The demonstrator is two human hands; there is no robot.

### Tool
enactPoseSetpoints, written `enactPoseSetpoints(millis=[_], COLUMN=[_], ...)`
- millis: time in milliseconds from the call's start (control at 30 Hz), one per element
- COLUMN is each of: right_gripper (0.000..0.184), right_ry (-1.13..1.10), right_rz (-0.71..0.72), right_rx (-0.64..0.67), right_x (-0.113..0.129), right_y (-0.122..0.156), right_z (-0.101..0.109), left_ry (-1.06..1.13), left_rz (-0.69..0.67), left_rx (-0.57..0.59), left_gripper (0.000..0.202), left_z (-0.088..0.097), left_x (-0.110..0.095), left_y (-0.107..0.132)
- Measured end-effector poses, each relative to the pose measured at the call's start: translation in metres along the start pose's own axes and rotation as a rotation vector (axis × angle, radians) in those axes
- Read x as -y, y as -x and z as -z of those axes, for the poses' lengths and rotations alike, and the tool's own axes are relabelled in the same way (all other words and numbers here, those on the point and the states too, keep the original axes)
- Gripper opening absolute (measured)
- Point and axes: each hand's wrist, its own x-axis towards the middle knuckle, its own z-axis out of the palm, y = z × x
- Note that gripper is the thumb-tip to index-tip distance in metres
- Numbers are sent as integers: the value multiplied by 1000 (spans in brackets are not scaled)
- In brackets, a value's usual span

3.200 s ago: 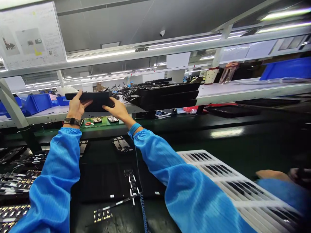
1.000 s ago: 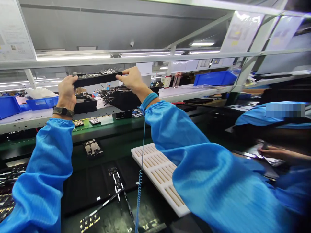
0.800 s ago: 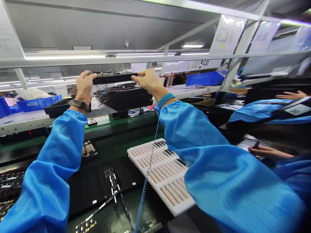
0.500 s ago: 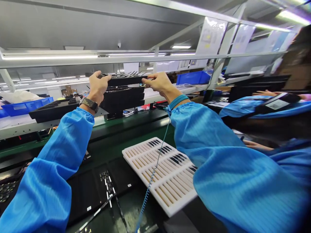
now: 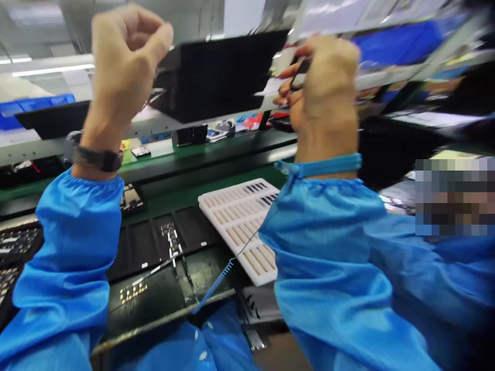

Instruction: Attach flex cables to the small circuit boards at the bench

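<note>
Both my hands are raised close to my face, in front of the shelf. My left hand is curled into a loose fist with nothing visible in it, its fingertips near the left corner of a stack of black trays on the shelf. My right hand is also curled, just right of the stack. A thin dark piece shows between its fingers, too blurred to name. A blue wrist strap circles my right wrist and a dark watch band my left.
On the bench below lie a white slotted tray, a black mat with small parts and a coiled blue cord. Another black tray and blue bins sit on the shelf at left. A co-worker's blue sleeve is at right.
I carried a black tray to the right and onto the stack. Both hands have since left it and pulled back toward my face, fingers curled. The view has dropped lower.
</note>
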Motion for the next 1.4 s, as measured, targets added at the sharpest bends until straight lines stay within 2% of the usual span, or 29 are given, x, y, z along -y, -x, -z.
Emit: enactPoseSetpoints(millis=[67, 100, 133, 200, 233, 300, 367, 467, 567, 633, 700, 867, 1000, 1100, 1200, 1300, 1400], right_gripper=[31, 35, 36, 36, 34, 31, 25, 25, 35, 38, 37, 33, 31, 26, 22, 22, 21], right_ry=[-111, -153, -187, -204, -183, -86, 35, 154, 204, 222, 236, 325, 333, 269, 219, 206, 213], right_rz=[45, 77, 82, 40, -3, -106, -218, -377, -463, -459, -432, -419, -483, -393, -297, -304, -360], right_rx=[134, 198, 263, 379, 431, 523, 605, 674, 635, 604, 605, 768, 870, 782, 707, 725, 741], right_x=[-4, -9, -17, -43, -61, -107, -160, -240, -300, -321, -328, -320, -311, -307, -306, -312, -321], right_y=[43, 64, 83, 117, 131, 155, 178, 211, 239, 253, 264, 275, 266, 248, 235, 238, 251], right_z=[1, 0, -2, -9, -15, -26, -32, -28, -13, -4, 5, 17, 17, 2, -27, -55, -67], left_ry=[85, 152, 208, 173, 96, -84, -260, -351, -444, -516, -575, -657, -646, -627, -652, -715, -707], left_rz=[-124, -127, -94, 87, 224, 495, 661, 724, 684, 651, 628, 618, 621, 603, 617, 656, 677], left_rx=[68, 75, 29, -82, -78, 42, 135, 171, 142, 143, 176, 283, 301, 270, 281, 301, 304], left_gripper=[25, 26, 25, 22, 20, 26, 30, 32, 28, 27, 31, 42, 36, 33, 38, 37, 26], left_z=[29, 41, 51, 66, 71, 79, 85, 94, 97, 96, 93, 87, 88, 87, 86, 85, 88], left_x=[3, 11, 24, 62, 86, 133, 168, 189, 186, 182, 178, 178, 175, 172, 174, 181, 186], left_y=[47, 75, 105, 169, 203, 272, 338, 424, 479, 498, 506, 514, 514, 508, 503, 500, 497])
